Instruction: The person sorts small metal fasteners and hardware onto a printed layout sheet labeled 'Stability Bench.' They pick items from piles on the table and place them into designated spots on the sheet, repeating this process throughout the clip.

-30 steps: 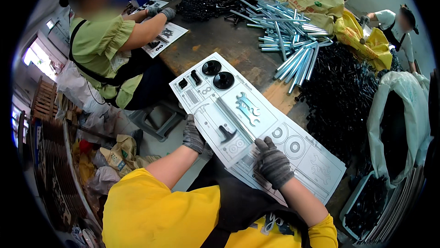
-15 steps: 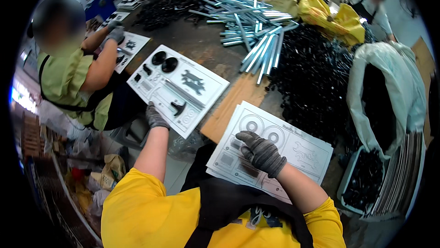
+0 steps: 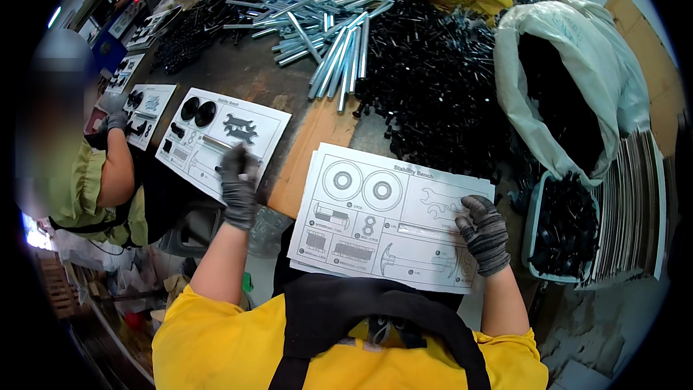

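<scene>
Head view: keep the sheet stack (image 3: 386,235) flat, right hand (image 3: 486,237) at its right edge, left hand (image 3: 240,189) left of it, both grips unclear.

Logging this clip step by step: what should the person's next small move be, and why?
Probably bring the left hand to the top sheet: the card by it already bears discs and wrenches, while the sheet shows printed outlines but no parts, the right hand at its right edge.
</scene>
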### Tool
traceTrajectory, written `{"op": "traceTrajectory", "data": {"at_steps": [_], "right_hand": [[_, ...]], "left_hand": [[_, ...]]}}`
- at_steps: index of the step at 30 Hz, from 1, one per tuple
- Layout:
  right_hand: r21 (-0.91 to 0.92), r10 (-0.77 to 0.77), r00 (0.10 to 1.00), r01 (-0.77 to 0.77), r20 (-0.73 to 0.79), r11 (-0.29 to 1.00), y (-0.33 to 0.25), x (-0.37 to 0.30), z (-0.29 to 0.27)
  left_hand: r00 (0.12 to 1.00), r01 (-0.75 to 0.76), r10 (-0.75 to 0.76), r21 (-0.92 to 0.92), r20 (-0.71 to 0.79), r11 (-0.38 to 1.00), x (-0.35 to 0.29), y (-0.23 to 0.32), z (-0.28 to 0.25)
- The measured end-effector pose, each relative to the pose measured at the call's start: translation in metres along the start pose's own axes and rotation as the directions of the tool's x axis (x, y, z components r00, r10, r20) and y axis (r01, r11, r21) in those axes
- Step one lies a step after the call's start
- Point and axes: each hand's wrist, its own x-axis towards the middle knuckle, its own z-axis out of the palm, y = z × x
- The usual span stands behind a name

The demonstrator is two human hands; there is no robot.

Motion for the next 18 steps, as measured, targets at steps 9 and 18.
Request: {"op": "traceTrajectory", "data": {"at_steps": [9,18], "right_hand": [[-0.256,0.14,0.99,-0.129,0.026,0.958,0.012,-0.011,0.0],[-0.441,-0.328,0.941,0.332,0.089,0.834,0.042,0.102,0.028]], "left_hand": [[0.294,-0.912,0.566,0.05,0.77,0.406,-0.004,0.074,0.18],[-0.232,-0.956,0.529,-0.293,0.816,0.033,0.04,0.062,0.263]]}}
